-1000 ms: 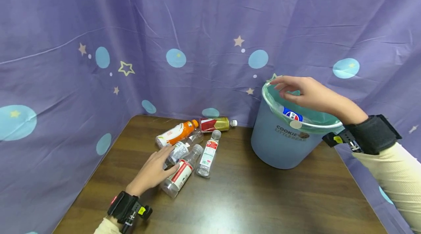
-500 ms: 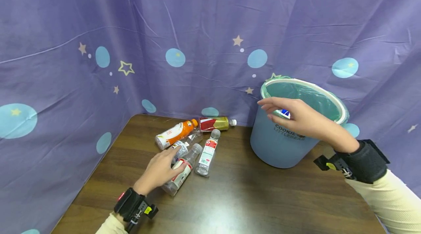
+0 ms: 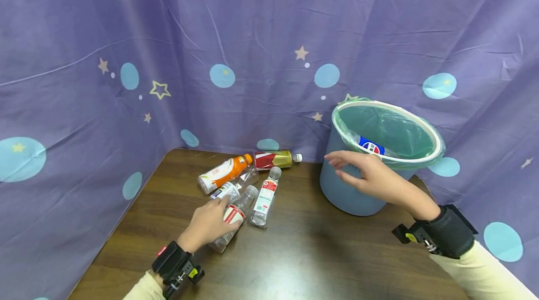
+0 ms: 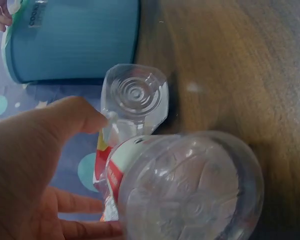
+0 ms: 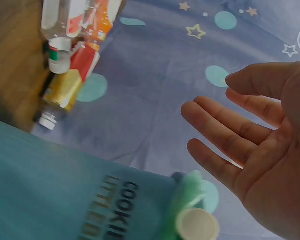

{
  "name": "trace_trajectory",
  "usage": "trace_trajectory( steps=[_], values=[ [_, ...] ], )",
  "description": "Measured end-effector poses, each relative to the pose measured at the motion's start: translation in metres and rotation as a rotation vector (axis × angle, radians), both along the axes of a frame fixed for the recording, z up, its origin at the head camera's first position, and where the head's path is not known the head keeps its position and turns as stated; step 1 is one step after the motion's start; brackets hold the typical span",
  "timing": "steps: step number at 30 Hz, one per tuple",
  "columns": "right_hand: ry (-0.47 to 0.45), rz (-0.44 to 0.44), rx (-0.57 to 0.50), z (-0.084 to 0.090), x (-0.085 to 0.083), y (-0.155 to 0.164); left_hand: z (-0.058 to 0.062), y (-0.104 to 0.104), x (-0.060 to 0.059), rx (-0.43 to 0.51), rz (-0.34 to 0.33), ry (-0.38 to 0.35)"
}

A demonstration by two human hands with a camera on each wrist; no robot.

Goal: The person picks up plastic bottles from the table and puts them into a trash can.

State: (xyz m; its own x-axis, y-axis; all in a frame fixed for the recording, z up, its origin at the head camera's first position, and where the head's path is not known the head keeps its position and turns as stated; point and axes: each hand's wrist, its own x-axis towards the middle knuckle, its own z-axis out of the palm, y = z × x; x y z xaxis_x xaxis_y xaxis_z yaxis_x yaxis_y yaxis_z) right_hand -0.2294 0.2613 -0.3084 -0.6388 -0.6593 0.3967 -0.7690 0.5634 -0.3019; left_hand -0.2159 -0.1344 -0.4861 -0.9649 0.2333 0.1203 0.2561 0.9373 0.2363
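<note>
A clear bottle (image 3: 229, 225) with a red and white label is gripped by the left hand (image 3: 209, 225), whose fingers and thumb are curled round its middle. The bottle lies on its side on the table (image 3: 320, 253), toward the left half, its base pointing at the near edge and its cap (image 3: 253, 189) at the far edge. In the left wrist view the round base of this bottle (image 4: 190, 187) fills the frame, with the thumb over its top and fingertips (image 4: 85, 229) showing under it.

Just beside it on the right lies a second clear bottle (image 3: 265, 197), also red-labelled, its base (image 4: 135, 95) seen in the left wrist view. Another clear bottle (image 3: 233, 186) lies touching the left hand's fingertips on the far side. An orange bottle (image 3: 223, 172) and a red and gold bottle (image 3: 275, 159) lie at the far edge, against the purple cloth (image 3: 168, 56).

The right hand (image 3: 370, 176) is held in the air with fingers spread and straight, nothing in it, in front of the near wall of the blue bin (image 3: 349, 194), which stands at the far right corner. The bin is lined with a green bag (image 3: 391, 134), and a blue-labelled bottle (image 3: 370, 145) lies inside. In the right wrist view the open palm (image 5: 260, 150) is seen beside the bin (image 5: 50, 190).
</note>
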Motion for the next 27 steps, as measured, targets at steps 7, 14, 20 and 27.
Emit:
trace_trajectory(
  steps=[7,14,20,27],
  values=[
    [-0.124,-0.028,0.005,-0.019,0.003,0.001,-0.007,0.007,0.001,-0.037,0.035,-0.010],
    [-0.189,-0.043,0.018,-0.034,0.003,0.001,-0.012,0.011,0.001,-0.042,0.039,-0.002],
    [-0.226,-0.031,0.011,-0.047,0.003,0.001,-0.017,0.010,-0.003,-0.001,0.035,0.031],
    [-0.277,-0.051,0.010,-0.059,0.003,0.001,-0.025,0.004,-0.010,-0.012,0.037,0.056]
  ],
)
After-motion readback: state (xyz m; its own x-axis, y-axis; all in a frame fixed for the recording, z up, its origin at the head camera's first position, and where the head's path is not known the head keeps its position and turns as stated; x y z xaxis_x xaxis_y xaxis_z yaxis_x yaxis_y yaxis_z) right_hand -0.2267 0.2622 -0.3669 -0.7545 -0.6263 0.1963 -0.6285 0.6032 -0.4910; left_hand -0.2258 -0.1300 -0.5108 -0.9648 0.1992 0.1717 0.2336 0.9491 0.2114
